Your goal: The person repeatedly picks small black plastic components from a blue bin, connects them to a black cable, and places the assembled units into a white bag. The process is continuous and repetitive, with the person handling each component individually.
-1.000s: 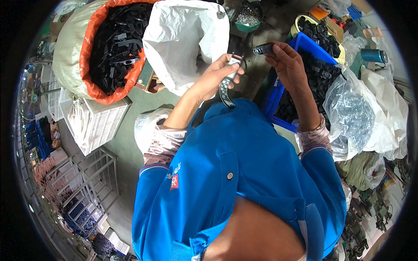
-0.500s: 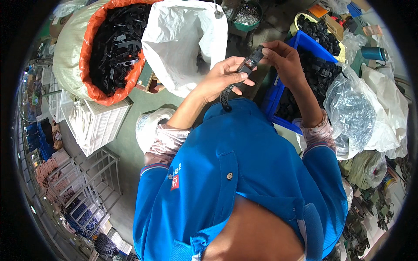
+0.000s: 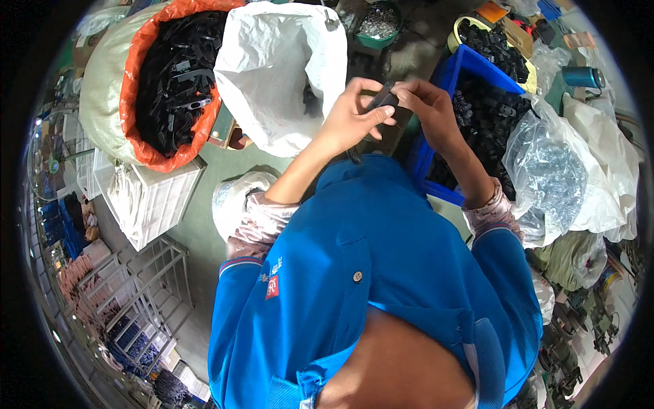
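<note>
Between my two hands is a black plastic part [image 3: 383,99], long and narrow, held at a tilt in front of my chest. My left hand [image 3: 351,121] wraps its fingers and thumb around the body of it. At its upper end, the fingertips of my right hand [image 3: 430,111] are pinched together and touch it. A thin dark tail [image 3: 353,156] hangs below my left hand, close to my blue shirt. My fingers cover much of the part, so its exact kind cannot be made out.
An open white sack [image 3: 272,75] stands just beyond my left hand. Left of it, a sack with an orange rim [image 3: 129,95] holds black parts. A blue crate [image 3: 420,160] of black parts sits on the right, beside clear plastic bags [image 3: 548,170]. A green bowl [image 3: 378,42] holds small shiny pieces.
My right fingertips have moved slightly left and down along the part. My left hand has turned, so the part now shows less of its length and its curved lower end is mostly hidden.
</note>
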`<state>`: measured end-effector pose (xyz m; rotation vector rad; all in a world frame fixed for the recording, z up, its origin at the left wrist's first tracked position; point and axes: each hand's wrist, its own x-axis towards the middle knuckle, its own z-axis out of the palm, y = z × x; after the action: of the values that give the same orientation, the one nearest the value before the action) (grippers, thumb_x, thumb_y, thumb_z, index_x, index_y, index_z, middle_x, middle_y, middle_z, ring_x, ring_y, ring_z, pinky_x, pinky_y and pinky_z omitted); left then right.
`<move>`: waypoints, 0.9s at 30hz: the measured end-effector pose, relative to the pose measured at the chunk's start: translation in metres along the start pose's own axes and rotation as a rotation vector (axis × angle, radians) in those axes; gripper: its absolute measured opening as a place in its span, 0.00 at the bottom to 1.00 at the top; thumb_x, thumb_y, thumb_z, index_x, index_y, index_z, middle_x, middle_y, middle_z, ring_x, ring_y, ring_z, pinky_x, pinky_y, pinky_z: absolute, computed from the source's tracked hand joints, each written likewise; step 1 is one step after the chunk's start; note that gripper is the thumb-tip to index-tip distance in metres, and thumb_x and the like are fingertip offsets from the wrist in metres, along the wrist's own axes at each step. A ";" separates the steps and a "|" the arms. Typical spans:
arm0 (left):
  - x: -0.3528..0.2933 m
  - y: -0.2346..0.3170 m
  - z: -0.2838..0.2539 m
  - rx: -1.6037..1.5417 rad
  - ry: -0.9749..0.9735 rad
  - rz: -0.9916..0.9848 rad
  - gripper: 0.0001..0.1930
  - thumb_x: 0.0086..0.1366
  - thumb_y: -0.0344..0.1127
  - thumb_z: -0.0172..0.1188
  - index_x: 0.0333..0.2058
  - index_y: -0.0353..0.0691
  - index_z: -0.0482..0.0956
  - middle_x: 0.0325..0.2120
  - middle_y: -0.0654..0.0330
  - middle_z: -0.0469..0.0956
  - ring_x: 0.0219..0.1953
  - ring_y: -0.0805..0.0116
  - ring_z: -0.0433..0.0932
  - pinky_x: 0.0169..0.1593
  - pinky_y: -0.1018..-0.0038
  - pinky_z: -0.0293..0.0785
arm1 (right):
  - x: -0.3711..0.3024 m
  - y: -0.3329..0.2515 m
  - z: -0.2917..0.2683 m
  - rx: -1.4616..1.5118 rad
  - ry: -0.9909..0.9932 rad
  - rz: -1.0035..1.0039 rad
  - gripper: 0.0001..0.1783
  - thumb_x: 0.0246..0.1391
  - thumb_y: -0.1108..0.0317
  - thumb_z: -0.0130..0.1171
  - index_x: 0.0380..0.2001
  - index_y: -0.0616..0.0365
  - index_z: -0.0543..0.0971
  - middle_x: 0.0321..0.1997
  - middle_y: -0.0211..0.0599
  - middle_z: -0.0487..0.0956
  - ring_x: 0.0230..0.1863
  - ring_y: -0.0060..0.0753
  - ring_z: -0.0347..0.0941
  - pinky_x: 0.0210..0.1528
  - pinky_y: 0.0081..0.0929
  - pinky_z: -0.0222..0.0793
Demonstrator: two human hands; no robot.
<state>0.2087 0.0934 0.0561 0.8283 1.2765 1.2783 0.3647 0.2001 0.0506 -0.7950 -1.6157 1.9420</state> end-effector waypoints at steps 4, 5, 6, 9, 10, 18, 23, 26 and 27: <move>0.003 -0.003 0.004 0.156 0.081 0.091 0.11 0.60 0.27 0.61 0.39 0.37 0.68 0.31 0.60 0.79 0.33 0.73 0.79 0.27 0.82 0.75 | -0.007 -0.003 -0.003 0.003 -0.004 -0.073 0.08 0.56 0.70 0.56 0.38 0.60 0.80 0.46 0.30 0.76 0.48 0.21 0.69 0.54 0.22 0.61; 0.003 -0.003 0.005 0.187 0.061 0.114 0.10 0.60 0.27 0.61 0.37 0.37 0.68 0.30 0.61 0.78 0.33 0.75 0.79 0.26 0.83 0.75 | -0.006 -0.005 -0.004 -0.008 -0.018 -0.120 0.09 0.56 0.70 0.56 0.39 0.60 0.80 0.47 0.31 0.75 0.48 0.21 0.69 0.53 0.22 0.62; 0.003 0.002 0.004 0.154 0.098 0.080 0.11 0.58 0.32 0.64 0.29 0.37 0.69 0.26 0.66 0.75 0.27 0.79 0.76 0.24 0.82 0.74 | -0.004 -0.005 -0.007 0.004 -0.050 -0.096 0.09 0.56 0.70 0.56 0.39 0.61 0.80 0.47 0.32 0.75 0.47 0.21 0.69 0.52 0.22 0.62; 0.006 -0.002 0.000 0.147 0.121 0.090 0.11 0.59 0.32 0.64 0.27 0.37 0.69 0.23 0.65 0.74 0.25 0.79 0.76 0.26 0.82 0.71 | 0.016 -0.011 -0.031 -0.094 -0.059 -0.099 0.11 0.56 0.68 0.56 0.40 0.60 0.80 0.41 0.33 0.78 0.40 0.22 0.73 0.45 0.23 0.68; 0.005 -0.003 0.000 0.173 0.155 0.108 0.12 0.59 0.32 0.64 0.24 0.38 0.68 0.20 0.64 0.74 0.24 0.78 0.75 0.27 0.81 0.70 | 0.029 -0.016 -0.050 -0.197 0.030 -0.110 0.11 0.56 0.68 0.56 0.40 0.60 0.80 0.39 0.33 0.79 0.37 0.22 0.74 0.43 0.23 0.69; -0.015 0.006 -0.008 0.025 0.166 0.064 0.12 0.62 0.32 0.61 0.23 0.39 0.67 0.19 0.63 0.74 0.22 0.79 0.72 0.26 0.82 0.65 | 0.167 0.004 -0.228 -1.104 0.649 -0.203 0.11 0.48 0.60 0.54 0.32 0.52 0.80 0.31 0.51 0.79 0.37 0.56 0.75 0.43 0.39 0.71; -0.027 0.009 -0.014 0.059 0.253 0.068 0.13 0.62 0.33 0.61 0.23 0.41 0.67 0.18 0.66 0.72 0.20 0.81 0.71 0.24 0.84 0.62 | 0.186 0.015 -0.214 -1.365 0.402 -0.062 0.18 0.46 0.64 0.59 0.43 0.54 0.75 0.46 0.49 0.77 0.48 0.54 0.72 0.49 0.43 0.68; -0.030 0.004 -0.027 0.021 0.280 0.091 0.13 0.63 0.34 0.60 0.23 0.42 0.66 0.17 0.66 0.73 0.19 0.82 0.70 0.22 0.84 0.62 | 0.175 0.006 -0.213 -1.126 0.595 -0.116 0.17 0.47 0.65 0.58 0.43 0.54 0.77 0.38 0.48 0.79 0.40 0.49 0.76 0.44 0.37 0.71; -0.031 0.004 -0.032 0.039 0.303 0.071 0.13 0.63 0.34 0.60 0.23 0.42 0.66 0.17 0.65 0.75 0.18 0.83 0.70 0.21 0.85 0.62 | 0.164 -0.008 -0.200 -1.053 0.644 -0.141 0.17 0.48 0.66 0.58 0.43 0.56 0.78 0.35 0.46 0.80 0.37 0.44 0.78 0.41 0.33 0.72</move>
<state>0.1818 0.0574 0.0605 0.7317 1.5261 1.4808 0.3888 0.4552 0.0115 -1.4278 -2.0835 0.4893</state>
